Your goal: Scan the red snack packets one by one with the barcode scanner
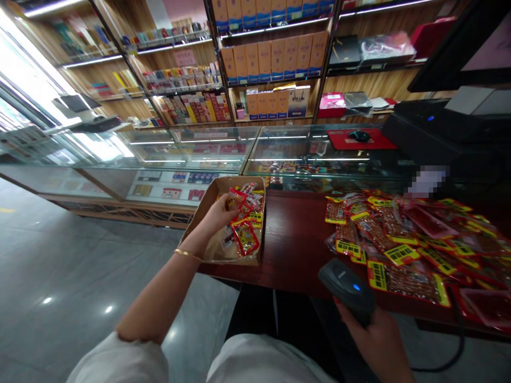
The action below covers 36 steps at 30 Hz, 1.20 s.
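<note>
Reaching into a cardboard box (260,255), my left hand (219,214) is closed on a red snack packet (236,200). More packets lie in that box, among them a red-edged yellow one (245,238) just below the hand. At the lower right my right hand (373,332) grips a dark barcode scanner (345,287) with a blue light on its back. The scanner is over the front edge of the dark wooden counter (293,234). To its right and beyond it spreads a heap of red and yellow snack packets (399,244).
A glass display case (223,143) runs behind the counter, with a mouse (359,136) on a red mat (335,139). Black checkout equipment (415,127) and a monitor (451,64) stand at the right. A cable (459,340) hangs near my right hand. Shelves of boxed goods (275,56) line the wall.
</note>
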{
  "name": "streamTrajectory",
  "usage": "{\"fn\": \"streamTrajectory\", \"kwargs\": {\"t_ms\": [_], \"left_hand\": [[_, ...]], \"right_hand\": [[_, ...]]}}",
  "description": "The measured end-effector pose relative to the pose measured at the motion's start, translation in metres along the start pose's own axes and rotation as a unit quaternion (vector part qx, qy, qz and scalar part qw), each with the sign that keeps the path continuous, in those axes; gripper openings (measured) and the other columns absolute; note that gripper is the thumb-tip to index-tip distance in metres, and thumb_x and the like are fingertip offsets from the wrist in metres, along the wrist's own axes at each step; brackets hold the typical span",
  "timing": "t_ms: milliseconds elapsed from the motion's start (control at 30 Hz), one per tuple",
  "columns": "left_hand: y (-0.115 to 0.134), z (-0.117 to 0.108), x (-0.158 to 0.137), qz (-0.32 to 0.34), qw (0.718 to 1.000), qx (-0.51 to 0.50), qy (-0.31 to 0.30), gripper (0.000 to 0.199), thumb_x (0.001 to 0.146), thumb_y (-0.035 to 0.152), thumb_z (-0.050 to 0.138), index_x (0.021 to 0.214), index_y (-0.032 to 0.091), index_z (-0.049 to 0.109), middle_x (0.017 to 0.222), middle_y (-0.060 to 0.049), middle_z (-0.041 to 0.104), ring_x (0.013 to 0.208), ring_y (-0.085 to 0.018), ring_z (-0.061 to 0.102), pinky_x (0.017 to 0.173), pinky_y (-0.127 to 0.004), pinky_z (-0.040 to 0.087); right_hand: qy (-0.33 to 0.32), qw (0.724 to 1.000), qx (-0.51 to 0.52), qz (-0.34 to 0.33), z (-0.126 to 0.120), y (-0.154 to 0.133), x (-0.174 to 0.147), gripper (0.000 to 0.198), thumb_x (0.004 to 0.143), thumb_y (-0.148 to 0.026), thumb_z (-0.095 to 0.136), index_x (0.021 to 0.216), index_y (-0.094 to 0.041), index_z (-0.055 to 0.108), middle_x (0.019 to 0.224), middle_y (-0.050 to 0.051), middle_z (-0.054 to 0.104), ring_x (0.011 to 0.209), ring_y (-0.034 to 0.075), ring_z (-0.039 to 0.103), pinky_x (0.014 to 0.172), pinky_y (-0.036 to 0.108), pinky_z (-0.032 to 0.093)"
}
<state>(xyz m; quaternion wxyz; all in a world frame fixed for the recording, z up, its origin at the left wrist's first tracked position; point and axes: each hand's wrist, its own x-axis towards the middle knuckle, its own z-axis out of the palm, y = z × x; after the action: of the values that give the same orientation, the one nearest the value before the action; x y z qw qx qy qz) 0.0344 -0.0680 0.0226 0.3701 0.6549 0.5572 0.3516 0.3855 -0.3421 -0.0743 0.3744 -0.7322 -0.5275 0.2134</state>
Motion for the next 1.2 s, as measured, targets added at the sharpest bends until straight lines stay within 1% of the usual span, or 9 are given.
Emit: {"fn": "streamTrajectory", "kwargs": {"t_ms": [100,200,300,400,567,800,900,1033,1200], "left_hand": [[0.037,0.023,-0.039,0.016,0.984,-0.179,-0.007,0.058,0.064,0.020,0.080,0.120,0.019,0.064,0.104,-0.005,0.072,0.092,-0.020,0.068,0.086,-0.031,0.055],[0.062,0.063,-0.085,-0.043,0.954,-0.275,-0.112,0.074,0.064,0.014,0.079,0.134,0.023,0.058,0.107,-0.006,0.071,0.088,-0.020,0.067,0.078,-0.028,0.054],[0.061,0.106,-0.121,-0.131,0.897,-0.348,-0.240,0.066,0.066,0.011,0.072,0.130,0.025,0.061,0.107,-0.005,0.071,0.087,-0.019,0.067,0.070,-0.025,0.051],[0.044,0.138,-0.136,-0.174,0.855,-0.396,-0.286,0.061,0.058,0.005,0.069,0.115,0.024,0.064,0.108,-0.004,0.071,0.093,-0.019,0.069,0.072,-0.025,0.051],[0.017,0.156,-0.129,-0.220,0.876,-0.397,-0.163,0.049,0.056,0.013,0.086,0.100,0.019,0.066,0.093,-0.005,0.074,0.078,-0.018,0.069,0.070,-0.026,0.053],[0.010,0.182,-0.107,-0.271,0.840,-0.467,-0.051,0.040,0.068,0.019,0.079,0.107,0.021,0.069,0.100,-0.006,0.072,0.089,-0.019,0.070,0.077,-0.033,0.061],[0.007,0.202,-0.087,-0.224,0.869,-0.440,-0.023,0.055,0.057,0.006,0.077,0.110,0.020,0.067,0.089,-0.002,0.073,0.075,-0.014,0.068,0.070,-0.026,0.056],[-0.002,0.215,-0.063,-0.148,0.919,-0.366,-0.014,0.031,0.062,0.020,0.082,0.091,0.017,0.070,0.079,-0.001,0.073,0.067,-0.014,0.064,0.060,-0.022,0.050],[-0.018,0.216,-0.059,-0.061,0.934,-0.351,-0.001,0.033,0.077,0.040,0.080,0.103,0.020,0.077,0.100,-0.005,0.075,0.088,-0.019,0.067,0.077,-0.028,0.054]], "right_hand": [[-0.007,0.999,0.018,0.032,-0.005,0.002,0.001,0.040,0.078,-0.061,0.072,0.080,-0.022,0.083,0.070,0.009,0.082,0.065,0.033,0.080,0.064,0.037,0.066],[0.005,0.998,0.044,0.046,-0.006,0.002,-0.001,0.041,0.075,-0.063,0.075,0.078,-0.023,0.082,0.065,0.008,0.080,0.061,0.032,0.078,0.065,0.037,0.066],[0.050,0.996,0.053,0.057,-0.006,-0.003,-0.006,0.038,0.075,-0.063,0.076,0.074,-0.025,0.081,0.064,0.007,0.080,0.069,0.033,0.080,0.071,0.036,0.066],[0.083,0.991,0.068,0.077,-0.008,-0.006,-0.012,0.038,0.079,-0.061,0.073,0.074,-0.024,0.081,0.068,0.007,0.081,0.074,0.031,0.080,0.072,0.033,0.065],[0.056,0.986,0.116,0.110,-0.013,0.008,-0.016,0.040,0.077,-0.060,0.077,0.072,-0.021,0.081,0.073,0.009,0.083,0.065,0.029,0.079,0.055,0.029,0.061],[0.060,0.991,0.080,0.091,-0.011,0.002,-0.015,0.042,0.082,-0.062,0.071,0.081,-0.021,0.082,0.075,0.009,0.082,0.073,0.031,0.080,0.066,0.033,0.062],[0.034,0.995,0.060,0.066,-0.010,0.002,-0.009,0.043,0.079,-0.063,0.072,0.082,-0.021,0.083,0.071,0.009,0.081,0.072,0.032,0.080,0.072,0.036,0.064],[0.017,0.997,0.047,0.063,-0.010,0.011,-0.006,0.043,0.080,-0.063,0.072,0.083,-0.021,0.082,0.068,0.008,0.081,0.072,0.032,0.080,0.068,0.035,0.064],[0.054,0.994,0.059,0.074,-0.005,0.015,-0.010,0.042,0.080,-0.064,0.072,0.075,-0.022,0.080,0.072,0.010,0.081,0.080,0.033,0.080,0.075,0.036,0.063]]}}
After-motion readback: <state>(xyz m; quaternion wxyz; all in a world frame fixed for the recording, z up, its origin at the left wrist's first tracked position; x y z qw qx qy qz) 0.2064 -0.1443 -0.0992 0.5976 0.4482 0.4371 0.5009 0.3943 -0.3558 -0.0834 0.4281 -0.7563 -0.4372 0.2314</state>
